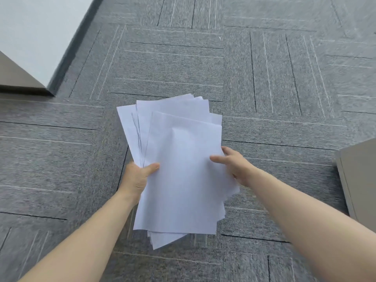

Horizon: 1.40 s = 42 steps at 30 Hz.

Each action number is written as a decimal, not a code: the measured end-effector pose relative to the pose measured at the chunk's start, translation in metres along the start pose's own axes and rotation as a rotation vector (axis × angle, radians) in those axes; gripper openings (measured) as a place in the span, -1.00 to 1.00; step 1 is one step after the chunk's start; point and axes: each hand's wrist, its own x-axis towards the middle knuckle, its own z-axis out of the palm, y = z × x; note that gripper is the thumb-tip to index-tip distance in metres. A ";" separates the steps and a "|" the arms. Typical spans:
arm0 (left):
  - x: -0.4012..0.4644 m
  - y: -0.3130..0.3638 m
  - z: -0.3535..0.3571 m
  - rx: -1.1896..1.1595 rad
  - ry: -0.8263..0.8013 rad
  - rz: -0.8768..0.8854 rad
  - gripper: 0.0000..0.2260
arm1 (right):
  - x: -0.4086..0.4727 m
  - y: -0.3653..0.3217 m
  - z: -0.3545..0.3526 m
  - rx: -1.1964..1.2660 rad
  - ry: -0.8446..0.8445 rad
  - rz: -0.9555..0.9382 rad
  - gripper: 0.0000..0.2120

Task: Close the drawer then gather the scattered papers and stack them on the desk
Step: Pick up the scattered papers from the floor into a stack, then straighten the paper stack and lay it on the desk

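Observation:
A loose, uneven bundle of white papers (183, 163) hangs in the air above the grey carpet, sheets fanned out at different angles. One sheet near the left edge carries thin pencil lines. My left hand (138, 176) grips the bundle's left edge, thumb on top. My right hand (234, 163) holds the right edge, thumb lying across the top sheet. Both forearms reach in from the bottom corners. No drawer shows in this view.
Grey patterned carpet tiles (264, 78) fill the floor. A white wall (34, 31) with a dark baseboard runs along the upper left. A grey furniture corner (14, 78) juts in at the left edge, and another grey furniture edge (358, 180) stands at the right.

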 end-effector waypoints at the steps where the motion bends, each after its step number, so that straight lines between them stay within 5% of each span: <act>1: -0.006 0.013 0.002 -0.001 -0.015 0.006 -0.80 | -0.009 -0.008 -0.002 0.035 -0.001 -0.009 -0.60; 7: -0.054 0.094 0.019 0.042 -0.077 0.053 -0.76 | -0.086 -0.064 -0.014 0.200 0.083 -0.124 -0.81; 17: -0.173 0.265 0.064 0.151 -0.105 0.196 -0.90 | -0.272 -0.190 -0.035 0.200 0.338 -0.324 -0.74; 22: -0.239 0.352 0.096 0.161 -0.157 0.230 -0.78 | -0.374 -0.248 -0.051 0.270 0.489 -0.423 -0.78; 33: -0.408 0.546 0.203 0.215 -0.411 0.351 -0.79 | -0.608 -0.366 -0.115 0.366 0.881 -0.608 -0.73; 42: -0.531 0.599 0.293 0.199 -0.689 0.369 -0.90 | -0.754 -0.369 -0.156 0.409 1.274 -0.675 -0.71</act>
